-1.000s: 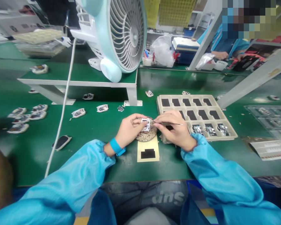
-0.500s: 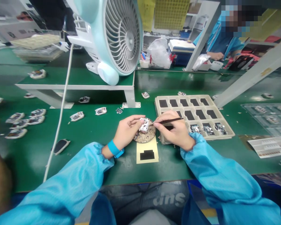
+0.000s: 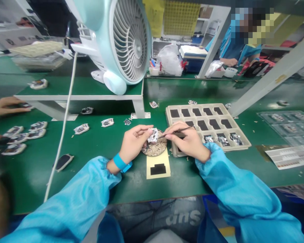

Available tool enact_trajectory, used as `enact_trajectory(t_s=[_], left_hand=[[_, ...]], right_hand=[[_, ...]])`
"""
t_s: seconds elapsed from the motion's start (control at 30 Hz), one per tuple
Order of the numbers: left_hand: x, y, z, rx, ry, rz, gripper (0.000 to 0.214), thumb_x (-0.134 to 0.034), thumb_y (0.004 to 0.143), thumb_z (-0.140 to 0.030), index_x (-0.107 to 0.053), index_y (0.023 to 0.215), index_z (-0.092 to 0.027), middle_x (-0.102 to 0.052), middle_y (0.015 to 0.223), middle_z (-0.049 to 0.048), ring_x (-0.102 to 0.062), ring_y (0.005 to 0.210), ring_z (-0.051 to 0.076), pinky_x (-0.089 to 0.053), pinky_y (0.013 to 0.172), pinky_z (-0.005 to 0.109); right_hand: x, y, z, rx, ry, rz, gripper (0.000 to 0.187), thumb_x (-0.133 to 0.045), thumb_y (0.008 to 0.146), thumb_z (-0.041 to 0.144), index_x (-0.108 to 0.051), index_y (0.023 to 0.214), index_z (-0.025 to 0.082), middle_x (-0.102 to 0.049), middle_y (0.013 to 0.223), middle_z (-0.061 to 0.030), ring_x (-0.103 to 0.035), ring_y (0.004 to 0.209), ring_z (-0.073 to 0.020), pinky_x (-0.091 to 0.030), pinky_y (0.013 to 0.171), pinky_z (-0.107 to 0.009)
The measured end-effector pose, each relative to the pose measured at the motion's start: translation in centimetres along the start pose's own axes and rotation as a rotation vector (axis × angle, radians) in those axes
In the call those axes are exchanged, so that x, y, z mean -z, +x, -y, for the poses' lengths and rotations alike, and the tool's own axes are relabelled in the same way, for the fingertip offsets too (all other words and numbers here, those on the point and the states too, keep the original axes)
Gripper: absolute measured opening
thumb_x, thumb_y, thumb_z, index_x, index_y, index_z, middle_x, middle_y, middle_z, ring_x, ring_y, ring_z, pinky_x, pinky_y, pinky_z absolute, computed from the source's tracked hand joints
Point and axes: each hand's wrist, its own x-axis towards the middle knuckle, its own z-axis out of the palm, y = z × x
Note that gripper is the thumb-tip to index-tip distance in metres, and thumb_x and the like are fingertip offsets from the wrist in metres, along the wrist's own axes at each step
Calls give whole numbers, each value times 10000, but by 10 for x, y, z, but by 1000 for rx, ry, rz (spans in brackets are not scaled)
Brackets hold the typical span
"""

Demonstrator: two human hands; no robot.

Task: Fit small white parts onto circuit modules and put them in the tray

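My left hand [image 3: 133, 141] pinches a small white part [image 3: 152, 135] and holds it above a round dish [image 3: 154, 147] full of tiny pieces. My right hand [image 3: 186, 140] grips thin dark tweezers [image 3: 177, 130], their tip touching the white part. Both sleeves are light blue, and a blue band sits on my left wrist. Just below the dish lies a beige card with a black patch [image 3: 158, 167]. Right of my hands stands a beige tray [image 3: 243, 141] with rows of black pads and a few small parts in its front pockets.
A pale blue fan [image 3: 121, 40] stands on a raised green shelf [image 3: 66, 90], its white cable [image 3: 63, 131] running down the table. Small white parts [image 3: 20, 138] lie scattered at left, near another person's hand [image 3: 5, 106]. Clear trays [image 3: 288, 126] and a printed sheet [image 3: 288, 157] lie at right.
My left hand has lifted the white part slightly off the dish, the tweezers following. Another person's hand has come into view at the far left. The view has shifted a little.
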Motion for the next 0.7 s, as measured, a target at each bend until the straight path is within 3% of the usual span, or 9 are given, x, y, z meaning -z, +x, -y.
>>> enact_trajectory(t_s=[0.13,0.23,0.33,0.4,0.43,0.47,0.5,0.6,0.7], left_hand=[[7,5,2,57,-27,-5,458,-816,808,-451,-754,1127,-128,-724,736,49,-544,490,89,-438,476,195],[10,11,5,110,-88,-38,511,-833,783,-447,-722,1176,-140,-759,908,85,-675,647,141,-501,542,195],[12,16,7,113,-150,-18,635,-897,690,-364,-661,1247,-168,-750,1053,92,-733,818,195,-550,617,206],[11,17,6,92,-144,-21,740,-914,643,-326,-617,1309,-196,-741,1042,70,-733,857,205,-569,662,222],[11,16,4,85,-124,-26,761,-911,638,-330,-608,1325,-207,-738,1031,59,-729,852,203,-576,682,235],[10,16,1,85,-89,-29,747,-901,645,-353,-617,1321,-213,-737,1019,50,-722,826,196,-577,693,248],[10,15,-3,92,-32,-28,703,-884,660,-391,-641,1295,-214,-739,998,42,-708,780,185,-572,689,256],[10,12,-17,134,286,-54,565,-811,699,-529,-731,1176,-238,-738,800,2,-660,681,190,-528,648,276],[12,15,-21,145,561,-157,498,-762,693,-598,-779,1095,-304,-741,708,-25,-712,812,262,-530,669,298]], right_hand=[[6,9,2,-129,205,91,156,-748,894,335,-722,897,182,-768,941,-62,-723,926,-192,-578,901,-391],[24,19,5,-141,291,56,300,-650,956,462,-682,872,176,-765,901,-60,-722,886,-169,-578,873,-356],[64,19,8,-142,190,-263,429,-456,1036,535,-627,837,194,-726,822,-36,-684,776,-140,-563,789,-312],[99,8,9,-193,-61,-548,394,-462,1031,526,-646,905,201,-684,774,-11,-640,707,-133,-526,708,-279],[115,0,10,-242,-236,-609,354,-506,1014,501,-674,948,196,-689,797,-15,-641,738,-143,-509,708,-274],[130,-10,11,-317,-411,-601,314,-560,987,464,-700,956,184,-700,818,-22,-644,770,-156,-493,713,-274],[143,-21,12,-433,-562,-505,281,-597,962,426,-719,947,172,-703,806,-25,-641,765,-166,-473,699,-272],[164,-50,15,-696,-786,-59,205,-665,902,350,-770,940,178,-734,804,-29,-657,753,-170,-433,672,-258],[166,-62,14,-737,-821,48,177,-740,845,357,-793,949,225,-767,871,-30,-685,798,-179,-428,687,-250]])
